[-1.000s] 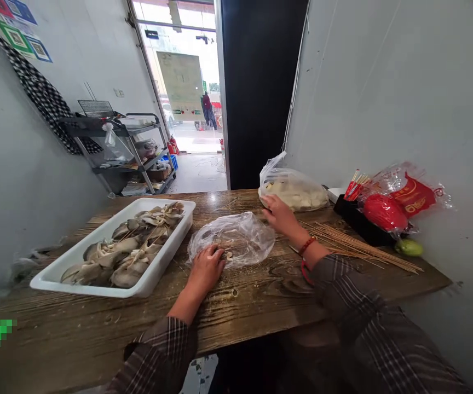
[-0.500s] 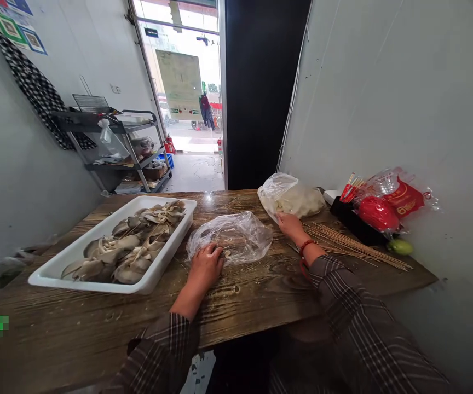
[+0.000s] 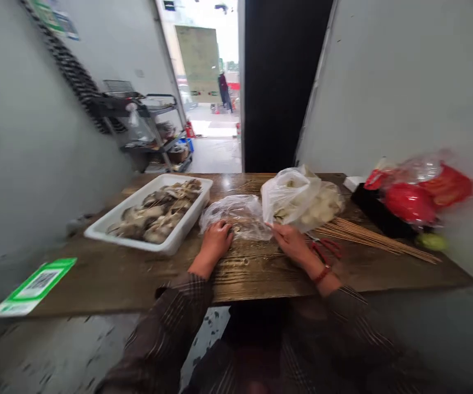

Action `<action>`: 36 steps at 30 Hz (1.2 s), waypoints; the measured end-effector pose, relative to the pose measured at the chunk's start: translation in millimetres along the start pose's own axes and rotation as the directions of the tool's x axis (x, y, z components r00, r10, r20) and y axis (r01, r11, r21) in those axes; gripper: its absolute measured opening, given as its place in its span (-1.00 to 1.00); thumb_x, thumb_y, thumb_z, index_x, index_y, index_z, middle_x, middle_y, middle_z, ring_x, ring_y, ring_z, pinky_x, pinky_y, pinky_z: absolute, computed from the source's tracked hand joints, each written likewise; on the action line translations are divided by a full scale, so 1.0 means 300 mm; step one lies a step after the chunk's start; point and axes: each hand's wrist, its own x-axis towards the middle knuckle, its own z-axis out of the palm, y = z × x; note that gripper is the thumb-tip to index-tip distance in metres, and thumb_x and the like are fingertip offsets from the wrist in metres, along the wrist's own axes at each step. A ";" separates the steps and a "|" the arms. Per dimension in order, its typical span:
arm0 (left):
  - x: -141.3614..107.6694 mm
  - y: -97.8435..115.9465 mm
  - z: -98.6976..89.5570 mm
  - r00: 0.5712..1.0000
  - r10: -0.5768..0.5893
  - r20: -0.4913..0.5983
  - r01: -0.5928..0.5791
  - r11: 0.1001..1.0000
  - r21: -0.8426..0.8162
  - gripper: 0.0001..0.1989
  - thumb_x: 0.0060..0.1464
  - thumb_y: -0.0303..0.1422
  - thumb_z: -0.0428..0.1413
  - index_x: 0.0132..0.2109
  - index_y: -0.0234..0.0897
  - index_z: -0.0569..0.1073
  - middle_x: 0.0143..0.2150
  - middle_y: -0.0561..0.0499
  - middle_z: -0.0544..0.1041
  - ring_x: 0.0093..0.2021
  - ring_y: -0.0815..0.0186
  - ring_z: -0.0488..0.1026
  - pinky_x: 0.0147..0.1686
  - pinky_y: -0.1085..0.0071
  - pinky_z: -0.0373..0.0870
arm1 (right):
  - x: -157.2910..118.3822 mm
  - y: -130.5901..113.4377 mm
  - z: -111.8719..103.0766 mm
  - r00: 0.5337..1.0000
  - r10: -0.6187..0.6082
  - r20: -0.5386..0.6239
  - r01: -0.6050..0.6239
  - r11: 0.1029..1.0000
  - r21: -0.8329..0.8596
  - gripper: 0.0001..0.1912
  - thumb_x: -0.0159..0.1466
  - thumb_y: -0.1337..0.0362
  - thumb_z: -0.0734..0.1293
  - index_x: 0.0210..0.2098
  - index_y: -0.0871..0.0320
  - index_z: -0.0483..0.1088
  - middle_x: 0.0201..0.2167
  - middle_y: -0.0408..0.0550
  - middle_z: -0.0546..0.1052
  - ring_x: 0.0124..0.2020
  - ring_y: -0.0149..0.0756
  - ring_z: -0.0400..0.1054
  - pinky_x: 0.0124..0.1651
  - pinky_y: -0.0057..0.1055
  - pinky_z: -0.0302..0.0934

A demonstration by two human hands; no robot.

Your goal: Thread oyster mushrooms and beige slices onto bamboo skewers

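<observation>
While R hand point(image 3: 292, 244) holds full bag point(image 3: 321, 203), L hand point(image 3: 217, 239) touches clr bag point(image 3: 245, 210).

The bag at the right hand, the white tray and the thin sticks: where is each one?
Bag point(image 3: 302, 201): head view, on the middle of its plastic side.
White tray point(image 3: 188, 224): head view, on its right-hand wall.
Thin sticks point(image 3: 374, 239): head view, midway along the bundle.

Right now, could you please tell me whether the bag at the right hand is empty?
Not empty: pale pieces show through the translucent bag and bulge its side.
</observation>
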 end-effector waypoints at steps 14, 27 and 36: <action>-0.299 -0.106 -0.327 0.873 -0.093 -0.478 0.181 0.973 0.140 -0.54 0.18 -0.13 0.07 0.14 -0.29 0.35 0.07 -0.23 0.45 0.10 0.04 0.34 0.10 0.10 0.24 | -0.214 0.110 0.039 0.981 -0.053 -0.187 0.043 0.997 -0.059 -0.39 0.32 -0.11 0.19 0.21 0.14 0.31 0.08 0.13 0.49 0.04 -0.03 0.42 0.11 -0.10 0.29; -0.359 -0.326 -0.321 0.933 -0.162 -0.321 0.275 0.897 0.345 -0.84 0.19 -0.32 0.01 -0.17 -0.25 0.45 -0.07 -0.18 0.45 -0.01 0.05 0.35 0.12 0.09 0.15 | -0.365 0.079 0.081 0.989 -0.023 -0.149 -0.002 0.986 -0.165 -0.47 0.36 -0.03 0.13 0.26 -0.03 0.17 0.10 0.06 0.41 0.10 -0.02 0.37 0.05 -0.08 0.33; -0.140 -0.625 -0.347 0.920 -0.259 -0.293 0.355 0.867 0.349 -0.75 0.21 -0.33 -0.08 -0.20 -0.25 0.48 -0.08 -0.21 0.41 -0.03 0.03 0.30 0.05 0.11 0.19 | -0.368 0.095 0.089 0.984 -0.021 -0.177 -0.012 0.982 -0.186 -0.51 0.37 0.01 0.14 0.23 0.00 0.20 0.09 0.07 0.43 0.08 -0.04 0.39 0.05 -0.09 0.34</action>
